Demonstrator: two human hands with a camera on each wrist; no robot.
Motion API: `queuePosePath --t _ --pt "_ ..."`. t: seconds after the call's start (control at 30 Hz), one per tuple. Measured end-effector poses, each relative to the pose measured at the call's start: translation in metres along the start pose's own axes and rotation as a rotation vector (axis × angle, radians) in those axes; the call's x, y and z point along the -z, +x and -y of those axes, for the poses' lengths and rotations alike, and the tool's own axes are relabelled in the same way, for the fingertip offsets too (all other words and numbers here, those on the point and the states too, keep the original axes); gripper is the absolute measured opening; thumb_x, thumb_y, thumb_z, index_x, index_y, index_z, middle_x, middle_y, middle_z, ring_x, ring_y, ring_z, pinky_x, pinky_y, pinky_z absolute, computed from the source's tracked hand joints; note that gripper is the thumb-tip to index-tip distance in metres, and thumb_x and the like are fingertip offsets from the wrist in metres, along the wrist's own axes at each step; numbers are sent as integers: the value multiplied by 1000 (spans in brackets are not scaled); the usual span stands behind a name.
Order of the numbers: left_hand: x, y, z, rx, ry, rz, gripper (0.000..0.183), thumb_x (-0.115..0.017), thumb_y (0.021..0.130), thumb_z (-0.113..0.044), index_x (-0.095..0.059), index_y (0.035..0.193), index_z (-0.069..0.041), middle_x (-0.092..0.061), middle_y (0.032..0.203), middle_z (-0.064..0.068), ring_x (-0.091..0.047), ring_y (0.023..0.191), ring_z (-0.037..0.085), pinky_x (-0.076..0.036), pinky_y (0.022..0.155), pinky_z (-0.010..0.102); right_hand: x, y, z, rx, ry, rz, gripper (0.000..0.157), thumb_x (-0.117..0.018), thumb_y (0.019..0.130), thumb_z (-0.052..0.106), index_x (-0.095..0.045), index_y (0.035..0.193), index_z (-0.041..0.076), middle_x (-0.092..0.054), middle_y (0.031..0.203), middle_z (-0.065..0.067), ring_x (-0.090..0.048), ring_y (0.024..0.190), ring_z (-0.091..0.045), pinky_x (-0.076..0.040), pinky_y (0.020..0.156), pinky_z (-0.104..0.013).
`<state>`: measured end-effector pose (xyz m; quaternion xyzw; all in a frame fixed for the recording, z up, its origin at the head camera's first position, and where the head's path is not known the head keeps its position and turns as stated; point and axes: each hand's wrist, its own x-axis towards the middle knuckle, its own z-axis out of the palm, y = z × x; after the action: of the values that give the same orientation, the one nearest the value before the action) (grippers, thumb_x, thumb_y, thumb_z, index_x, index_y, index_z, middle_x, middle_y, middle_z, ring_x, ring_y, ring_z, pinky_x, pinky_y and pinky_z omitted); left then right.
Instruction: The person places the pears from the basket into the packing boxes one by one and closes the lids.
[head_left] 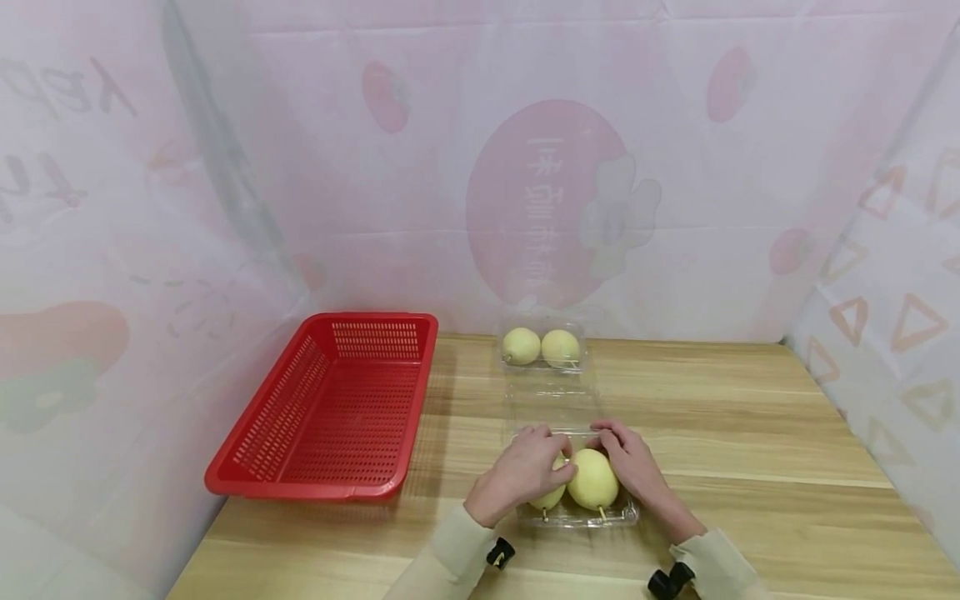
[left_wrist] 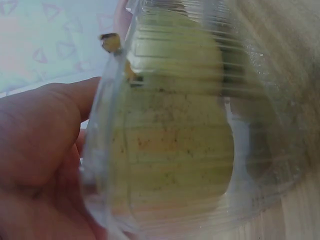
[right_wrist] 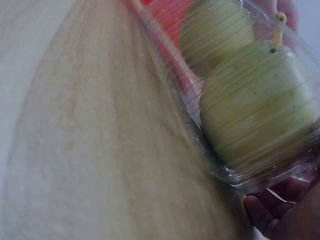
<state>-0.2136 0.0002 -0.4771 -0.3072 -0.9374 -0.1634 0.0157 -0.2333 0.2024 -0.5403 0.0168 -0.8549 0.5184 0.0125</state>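
A clear plastic clamshell box (head_left: 577, 523) lies near the table's front with its lid (head_left: 551, 406) folded back behind it. Inside sit two pale yellow pears, stems toward me: a left pear (head_left: 546, 498) and a right pear (head_left: 595, 481). My left hand (head_left: 525, 468) curls over the left pear from above, thumb beside the right pear; it hides much of that fruit. At the box's back right, my right hand (head_left: 633, 462) grips the rim with bent fingers. Through the ribbed wall, the left wrist view shows a pear (left_wrist: 172, 145); another pear (right_wrist: 257, 102) fills the right wrist view.
A red plastic basket (head_left: 431, 392) stands on the left of the wooden table (head_left: 720, 433). Against the back curtain is a second clear box (head_left: 543, 367) with two pears (head_left: 522, 346) in it. Printed curtains (head_left: 420, 183) enclose the back and sides.
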Motion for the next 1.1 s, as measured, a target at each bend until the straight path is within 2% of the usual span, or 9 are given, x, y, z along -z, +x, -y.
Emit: queuePosePath --t 0.23,0.37,0.53,0.63,0.87,1.1 --pt "-1 -1 3 29 2 9 21 -56 94 -33 -69 99 -17 -67 99 2 -58 92 20 -47 80 30 -1 -2 0 14 4 -7 29 -41 103 14 -63 119 3 -75 99 -11 -69 97 -17 -49 87 -24" --pt "6 -2 6 30 9 77 23 -56 95 -36 -68 102 -17 -65 101 3 -58 92 19 -48 77 30 -2 -2 0 13 2 -4 29 -41 103 14 -63 118 3 -75 98 -11 -68 95 -15 -49 87 -25" --pt "17 -4 10 -20 4 188 24 -61 95 -36 -67 109 -18 -65 103 0 -57 92 13 -49 80 28 0 -2 1 -7 0 0 30 -41 103 15 -63 120 4 -75 99 -10 -68 98 -17 -49 91 -29" --pt "20 -3 10 -34 2 204 27 -61 95 -38 -68 111 -17 -65 105 0 -57 95 12 -48 84 27 1 -1 2 -15 8 1 30 -41 103 15 -63 121 4 -75 101 -10 -68 101 -20 -49 92 -31" --pt "21 0 15 -21 34 103 24 -62 96 -36 -68 109 -16 -67 102 -1 -61 88 12 -50 74 25 2 0 3 -1 1 -1 30 -42 103 16 -63 121 3 -75 100 -10 -68 100 -20 -48 93 -31" --pt "30 0 33 47 -100 8 22 -54 99 -30 -69 107 -15 -69 105 1 -64 98 16 -53 83 30 1 -1 3 4 -15 -8 30 -41 103 16 -64 120 4 -76 98 -8 -68 101 -19 -47 96 -31"
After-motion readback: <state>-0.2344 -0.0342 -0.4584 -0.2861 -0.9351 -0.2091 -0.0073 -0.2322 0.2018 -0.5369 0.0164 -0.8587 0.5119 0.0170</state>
